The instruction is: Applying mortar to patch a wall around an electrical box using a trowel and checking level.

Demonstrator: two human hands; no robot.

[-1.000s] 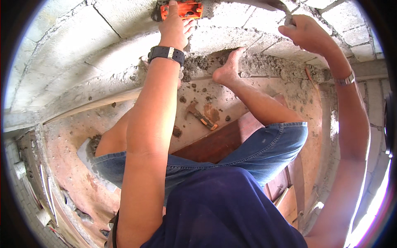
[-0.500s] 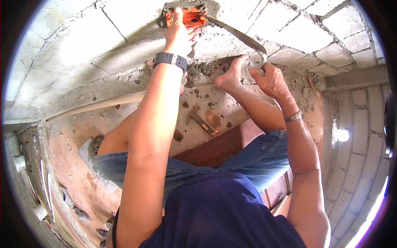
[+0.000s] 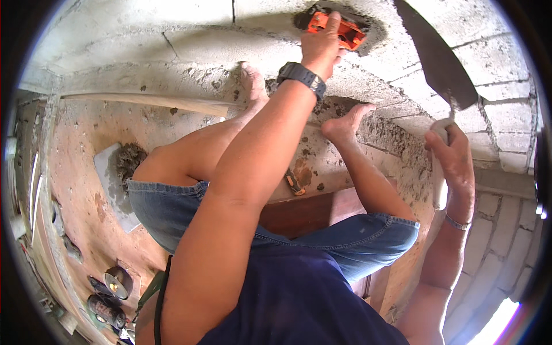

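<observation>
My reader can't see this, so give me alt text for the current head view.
A left hand holds an open orange box against a block wall, dark mortar around it. The right hand grips a trowel by its pale handle, blade pointing away.

Rough reddish-brown floor under 1 grey board and 1 orange-and-black tool handle

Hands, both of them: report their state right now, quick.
Left hand: thumb over the orange box; whether the fingers close on it cannot be told.
Right hand: closed, holding the trowel by its handle.
</observation>
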